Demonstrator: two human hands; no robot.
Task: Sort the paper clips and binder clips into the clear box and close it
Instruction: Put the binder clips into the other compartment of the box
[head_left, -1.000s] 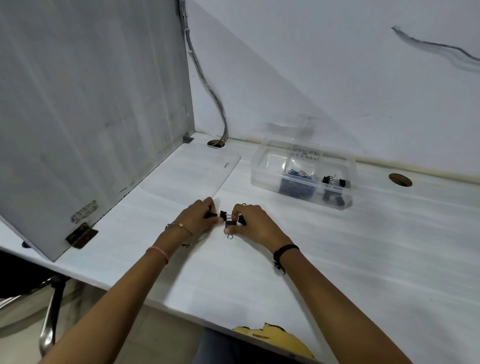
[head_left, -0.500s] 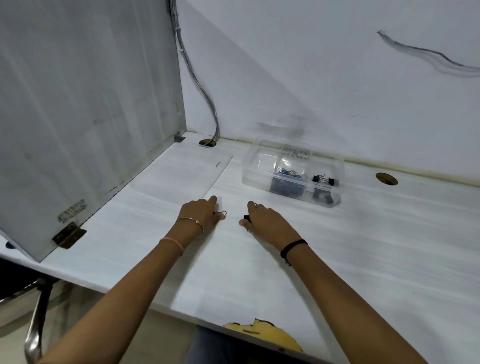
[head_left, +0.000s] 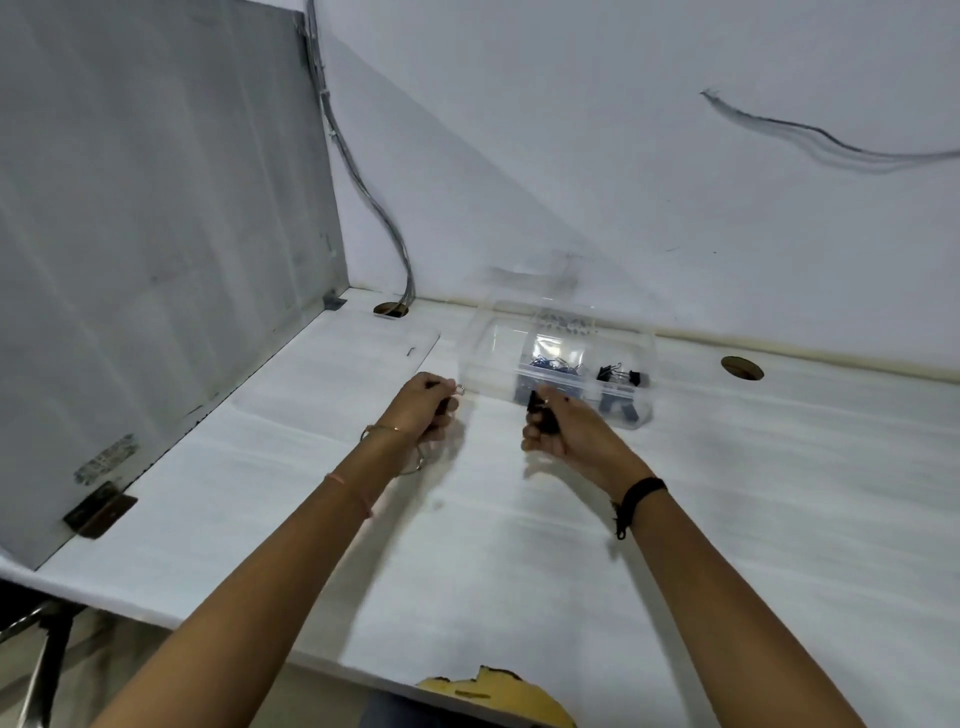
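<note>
- Left hand (head_left: 423, 402): raised over the table (head_left: 727, 493), fingers curled and pinching a second clip (head_left: 417, 461). A silver tip shows at the fingertips and a wire loop hangs below the hand. Blur prevents telling its type.
- Right hand (head_left: 566, 431): fingers curled round a black binder clip (head_left: 540, 413), which sticks out at the far side of the hand.
- The two hands are apart, both just on the near side of the box (head_left: 483, 358).
- Box: clear, on the table near the wall, with its lid raised at the back. It has compartments.
- Middle compartment: blue paper clips (head_left: 553, 364).
- Right compartment: black binder clips (head_left: 623, 374).
- Obstruction: the right hand and its binder clip overlap the near wall of the box and hide part of the middle compartment's front.
- Left of the work area: a grey divider (head_left: 156, 234) stands upright on the table, with a hinge (head_left: 98, 509) at its near lower corner.
- A cable (head_left: 384, 218) runs down the corner into a hole (head_left: 390, 310) in the table, left of the box. A second hole (head_left: 743, 368) lies to the right of the box.
- Wrists: a thin bangle (head_left: 384, 428) and a pink band (head_left: 353, 493) on the left; a black band (head_left: 639, 493) on the right.
</note>
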